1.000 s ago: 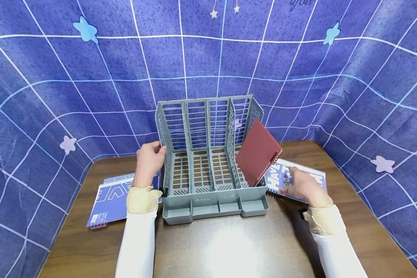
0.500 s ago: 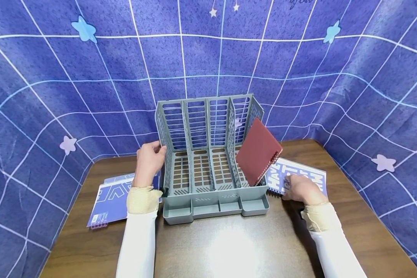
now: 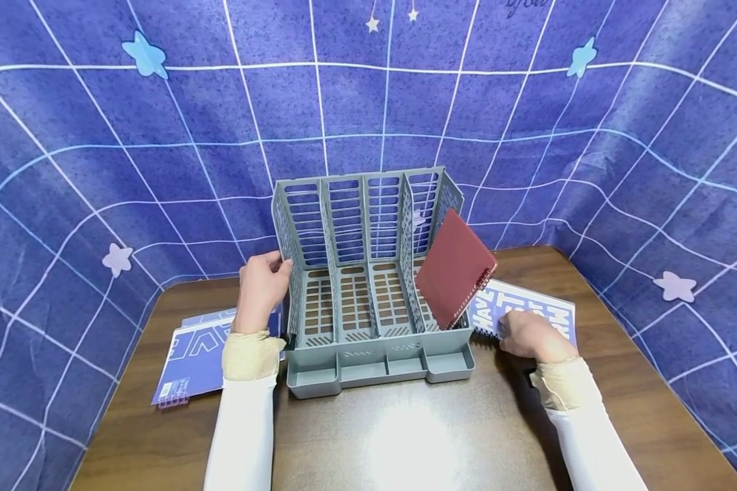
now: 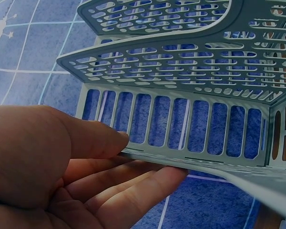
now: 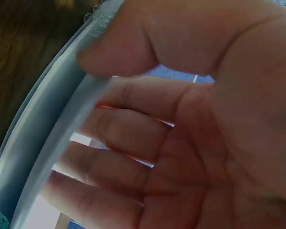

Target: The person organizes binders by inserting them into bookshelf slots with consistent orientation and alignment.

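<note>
A grey file rack [image 3: 368, 369] with several upright slots stands mid-table. My left hand [image 3: 261, 290] grips its left side panel, with the thumb on the inner face and the fingers outside, as the left wrist view shows. A red spiral notebook [image 3: 454, 269] leans tilted in the rightmost slot. Right of the rack, a blue-and-white spiral notebook [image 3: 488, 307] with big lettering lies on the table under my right hand [image 3: 537, 335]. In the right wrist view the thumb and fingers pinch the notebook's edge [image 5: 45, 129], and the pages bow slightly.
Blue notebooks [image 3: 196, 358] lie overlapping on the table [image 3: 319, 443] left of the rack, partly behind the left forearm. Small trays [image 3: 450, 365] run along the rack's front. A blue curtain [image 3: 368, 102] with white lines and stars hangs behind the table.
My right hand has come down onto the blue-and-white notebook, and its fingers have closed on the edge. The left hand, the rack and the red notebook have stayed put.
</note>
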